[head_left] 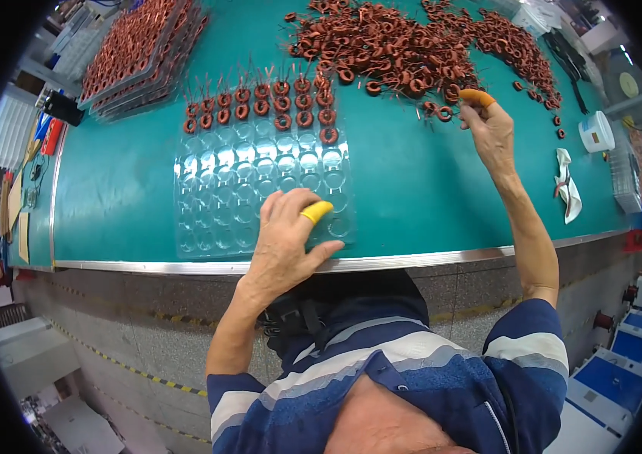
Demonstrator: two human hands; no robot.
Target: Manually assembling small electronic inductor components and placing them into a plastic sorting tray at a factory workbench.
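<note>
A clear plastic tray [219, 200] with rows of round pockets lies near the table's front edge. Reddish-brown ring coils [283, 121] with upright wire leads fill its far rows, and one column reaches further toward me. My left hand [283, 238], with a yellow finger cot, rests over the tray's near right part, thumb and forefinger apart, holding nothing visible. At the near edge of a loose coil pile [404, 49], my right hand [491, 132] has its fingers closed in a pinch. An orange cot covers its forefinger. Loose coils [444, 113] lie against its fingertips; what it grips is hidden.
Stacked trays full of coils [139, 57] stand at the far left. On the right are a white tub [597, 132], a white cloth [567, 185] and black straps or gloves [569, 64]. A metal strip [147, 265] edges the green table [117, 189].
</note>
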